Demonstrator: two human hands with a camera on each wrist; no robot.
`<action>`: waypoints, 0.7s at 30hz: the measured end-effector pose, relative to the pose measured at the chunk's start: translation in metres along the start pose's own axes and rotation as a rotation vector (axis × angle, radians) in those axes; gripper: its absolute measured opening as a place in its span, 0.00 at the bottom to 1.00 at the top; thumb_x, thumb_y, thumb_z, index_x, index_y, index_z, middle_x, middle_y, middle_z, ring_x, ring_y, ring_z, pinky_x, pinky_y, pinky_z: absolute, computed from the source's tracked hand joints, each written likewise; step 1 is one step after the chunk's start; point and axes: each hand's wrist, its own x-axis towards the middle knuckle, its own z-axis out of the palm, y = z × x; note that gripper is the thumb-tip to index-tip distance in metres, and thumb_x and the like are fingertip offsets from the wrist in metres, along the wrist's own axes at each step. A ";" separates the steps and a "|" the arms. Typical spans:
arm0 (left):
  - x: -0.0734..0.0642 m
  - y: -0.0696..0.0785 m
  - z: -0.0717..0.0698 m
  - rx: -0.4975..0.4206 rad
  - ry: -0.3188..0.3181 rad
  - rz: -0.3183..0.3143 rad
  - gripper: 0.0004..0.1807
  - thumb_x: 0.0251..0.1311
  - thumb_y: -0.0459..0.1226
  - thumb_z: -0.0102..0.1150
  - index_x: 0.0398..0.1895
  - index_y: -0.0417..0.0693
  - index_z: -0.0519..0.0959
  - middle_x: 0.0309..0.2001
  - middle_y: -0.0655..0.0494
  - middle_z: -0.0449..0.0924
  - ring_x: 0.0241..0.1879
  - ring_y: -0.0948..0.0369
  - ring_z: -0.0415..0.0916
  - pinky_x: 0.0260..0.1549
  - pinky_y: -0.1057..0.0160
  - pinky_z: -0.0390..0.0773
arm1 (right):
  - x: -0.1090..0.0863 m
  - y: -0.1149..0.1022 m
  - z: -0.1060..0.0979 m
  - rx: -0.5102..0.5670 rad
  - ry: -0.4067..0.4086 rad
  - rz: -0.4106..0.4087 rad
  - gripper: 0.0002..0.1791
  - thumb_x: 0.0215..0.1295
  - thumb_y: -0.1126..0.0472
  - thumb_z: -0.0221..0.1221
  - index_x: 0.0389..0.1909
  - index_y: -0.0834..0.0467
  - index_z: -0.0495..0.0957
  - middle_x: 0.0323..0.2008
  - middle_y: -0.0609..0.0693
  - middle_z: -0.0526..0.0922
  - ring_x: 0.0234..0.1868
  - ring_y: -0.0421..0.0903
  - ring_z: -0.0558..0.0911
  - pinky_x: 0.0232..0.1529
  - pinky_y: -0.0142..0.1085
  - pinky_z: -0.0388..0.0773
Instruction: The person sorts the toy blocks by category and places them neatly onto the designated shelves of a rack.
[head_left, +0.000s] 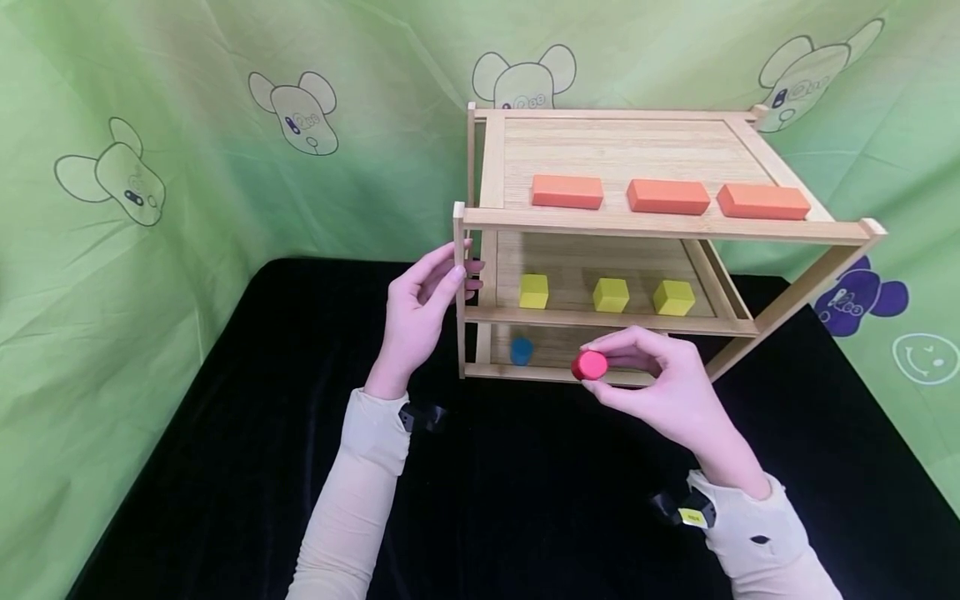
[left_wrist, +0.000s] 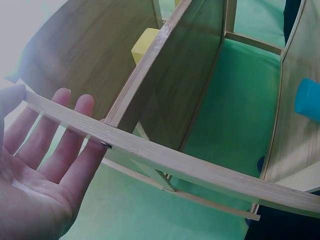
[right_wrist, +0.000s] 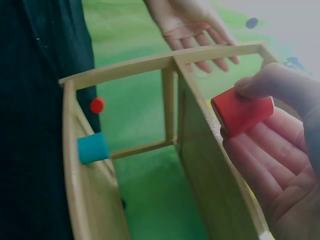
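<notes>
My right hand (head_left: 667,383) pinches a red cylinder (head_left: 590,365) between thumb and fingers, in front of the lowest shelf of a wooden three-tier rack (head_left: 585,221). The right wrist view shows the side of the red cylinder (right_wrist: 241,111) between thumb and fingertips. At the rack's left front post (head_left: 460,292), my left hand (head_left: 415,312) holds on, thumb in front and fingers behind. In the left wrist view, the left hand's fingers (left_wrist: 75,130) reach past the post. A blue cylinder (head_left: 521,351) stands on the lowest shelf, towards the left.
Three orange rectangular blocks (head_left: 667,197) line the top shelf. Three yellow cubes (head_left: 611,295) sit along the middle shelf. A small red round thing (right_wrist: 97,105) shows near the blue cylinder in the right wrist view. Black cloth (head_left: 525,500) covers the table; green printed curtains (head_left: 187,67) surround it.
</notes>
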 end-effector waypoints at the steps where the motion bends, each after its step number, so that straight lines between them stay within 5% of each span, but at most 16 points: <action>1: 0.000 0.000 0.000 -0.003 -0.001 0.002 0.18 0.75 0.29 0.53 0.65 0.33 0.75 0.54 0.38 0.82 0.46 0.36 0.82 0.49 0.49 0.84 | 0.000 0.000 0.002 -0.003 -0.010 0.012 0.23 0.48 0.75 0.77 0.46 0.56 0.85 0.44 0.50 0.88 0.44 0.43 0.87 0.48 0.28 0.82; 7: 0.001 0.000 0.001 -0.004 -0.003 0.010 0.18 0.75 0.29 0.52 0.65 0.33 0.75 0.55 0.41 0.83 0.47 0.34 0.81 0.50 0.49 0.84 | 0.002 0.005 0.011 -0.044 -0.033 0.070 0.22 0.49 0.74 0.76 0.45 0.56 0.85 0.42 0.47 0.89 0.44 0.42 0.87 0.47 0.28 0.83; 21: 0.000 -0.001 0.000 -0.011 -0.004 0.019 0.18 0.75 0.29 0.53 0.64 0.33 0.76 0.57 0.42 0.82 0.48 0.35 0.81 0.50 0.49 0.84 | 0.005 0.057 0.018 0.004 -0.098 0.127 0.18 0.58 0.64 0.75 0.49 0.55 0.85 0.44 0.47 0.88 0.47 0.44 0.86 0.49 0.39 0.84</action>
